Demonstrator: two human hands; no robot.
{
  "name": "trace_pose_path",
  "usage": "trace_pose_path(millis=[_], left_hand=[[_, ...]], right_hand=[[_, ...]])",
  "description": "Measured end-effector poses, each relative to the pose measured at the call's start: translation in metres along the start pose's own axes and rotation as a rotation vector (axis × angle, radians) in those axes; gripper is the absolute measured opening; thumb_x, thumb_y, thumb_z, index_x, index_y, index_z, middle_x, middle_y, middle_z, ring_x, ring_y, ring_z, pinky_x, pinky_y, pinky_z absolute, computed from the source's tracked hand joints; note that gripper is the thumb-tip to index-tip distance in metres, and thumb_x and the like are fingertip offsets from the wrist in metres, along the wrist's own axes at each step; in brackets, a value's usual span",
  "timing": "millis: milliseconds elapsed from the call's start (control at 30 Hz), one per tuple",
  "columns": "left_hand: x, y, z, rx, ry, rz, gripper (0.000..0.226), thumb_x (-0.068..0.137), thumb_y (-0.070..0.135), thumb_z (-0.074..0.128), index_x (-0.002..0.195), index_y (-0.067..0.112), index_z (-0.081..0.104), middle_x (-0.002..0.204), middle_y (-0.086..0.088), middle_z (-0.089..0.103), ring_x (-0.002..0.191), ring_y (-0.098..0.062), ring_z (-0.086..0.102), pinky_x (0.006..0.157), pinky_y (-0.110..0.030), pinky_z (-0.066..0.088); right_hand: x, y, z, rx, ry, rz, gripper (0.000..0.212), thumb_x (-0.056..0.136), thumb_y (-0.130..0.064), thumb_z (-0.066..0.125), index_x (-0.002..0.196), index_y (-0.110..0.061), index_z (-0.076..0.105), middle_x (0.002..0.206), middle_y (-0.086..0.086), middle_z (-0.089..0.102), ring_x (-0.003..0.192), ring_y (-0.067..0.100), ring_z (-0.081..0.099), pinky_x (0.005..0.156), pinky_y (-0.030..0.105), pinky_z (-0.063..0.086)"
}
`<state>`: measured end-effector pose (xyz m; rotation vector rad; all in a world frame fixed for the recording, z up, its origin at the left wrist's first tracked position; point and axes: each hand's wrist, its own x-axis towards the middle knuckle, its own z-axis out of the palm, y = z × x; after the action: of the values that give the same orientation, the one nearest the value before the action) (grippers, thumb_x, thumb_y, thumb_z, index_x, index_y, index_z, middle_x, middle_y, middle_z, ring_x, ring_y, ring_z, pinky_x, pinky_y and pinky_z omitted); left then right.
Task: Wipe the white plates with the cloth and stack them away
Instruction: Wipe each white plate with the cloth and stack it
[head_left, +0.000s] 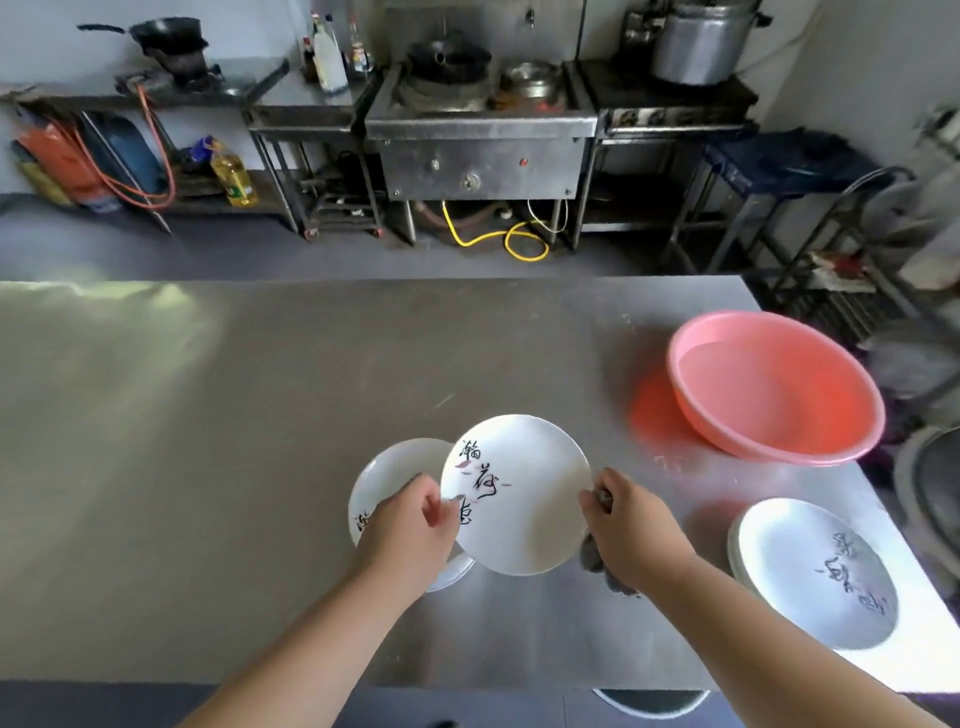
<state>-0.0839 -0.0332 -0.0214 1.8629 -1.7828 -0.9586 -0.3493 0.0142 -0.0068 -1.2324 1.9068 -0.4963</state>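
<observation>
A steel table (311, 415) fills the near half, with a pale glare of light on it toward 10 o'clock. Beyond it lies a grey floor (208, 249), and a pale wall (52, 47) closes the far side. At 12 o'clock stands a steel stove (483, 156) with a black wok (449, 57) on top and a yellow hose (519, 241) coiled beneath. At 1 o'clock a big pot (701, 41) sits on a dark range (675, 111). At 11 o'clock a bench (301, 111) carries bottles (330, 57); farther left a burner (179, 65) holds a pan (166, 31), with an orange hose (150, 156) below. A rack (810, 249) stands at 3 o'clock.
</observation>
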Motion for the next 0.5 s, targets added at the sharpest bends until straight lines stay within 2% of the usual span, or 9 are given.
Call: trace_pose_path(millis=[100,200,267,367,433,500], left_hand=[[-0.017,0.025,0.038,-0.052,-0.109,0.037,0.019,0.090,0.039,0.062,0.094,0.031,0.046,0.079,0.013,0.061,0.058,-0.008,0.052,0.051,-0.027,0.040],[-0.030,0.038,0.080,-0.089,-0.225,0.029,0.038,0.090,0.035,0.066,0.110,0.046,0.036,0.097,0.020,0.065,0.078,0.001,0.062,0.057,-0.024,0.045],[-0.035,0.038,0.108,-0.114,-0.278,-0.014,0.048,0.091,0.029,0.064,0.122,0.047,0.032,0.105,0.021,0.064,0.085,-0.001,0.064,0.061,-0.026,0.048],[-0.036,0.026,0.143,-0.078,-0.304,-0.077,0.051,0.088,0.029,0.065,0.127,0.044,0.035,0.110,0.023,0.063,0.089,0.004,0.061,0.068,-0.026,0.051],[-0.038,0.016,0.160,-0.046,-0.305,-0.079,0.055,0.083,0.034,0.066,0.127,0.047,0.036,0.113,0.024,0.061,0.093,-0.001,0.063,0.077,-0.031,0.055],[-0.039,0.006,0.174,0.026,-0.271,-0.040,0.063,0.078,0.038,0.069,0.132,0.044,0.037,0.126,0.021,0.054,0.110,-0.011,0.059,0.093,-0.036,0.052]], right_hand=[[-0.017,0.039,-0.018,0.059,0.044,0.073,0.020,0.102,-0.036,0.038,0.082,-0.032,0.039,0.058,0.010,0.070,0.029,0.024,0.041,0.034,0.023,0.034],[-0.023,0.076,-0.026,0.065,0.054,0.157,0.021,0.103,-0.037,0.040,0.083,-0.029,0.039,0.058,0.011,0.070,0.030,0.024,0.041,0.034,0.024,0.034],[-0.020,0.097,-0.026,0.046,0.054,0.213,0.023,0.102,-0.040,0.041,0.085,-0.025,0.040,0.058,0.010,0.070,0.029,0.023,0.041,0.034,0.023,0.035],[-0.010,0.125,-0.021,-0.004,0.038,0.288,0.026,0.102,-0.043,0.044,0.085,-0.023,0.044,0.057,0.009,0.070,0.026,0.023,0.043,0.034,0.023,0.039],[-0.005,0.144,-0.014,-0.023,0.009,0.330,0.027,0.101,-0.044,0.045,0.085,-0.022,0.045,0.060,0.009,0.070,0.026,0.024,0.046,0.033,0.022,0.038],[-0.001,0.163,-0.009,-0.080,0.013,0.344,0.029,0.100,-0.043,0.050,0.083,-0.021,0.046,0.064,0.006,0.068,0.035,0.021,0.052,0.035,0.022,0.037]])
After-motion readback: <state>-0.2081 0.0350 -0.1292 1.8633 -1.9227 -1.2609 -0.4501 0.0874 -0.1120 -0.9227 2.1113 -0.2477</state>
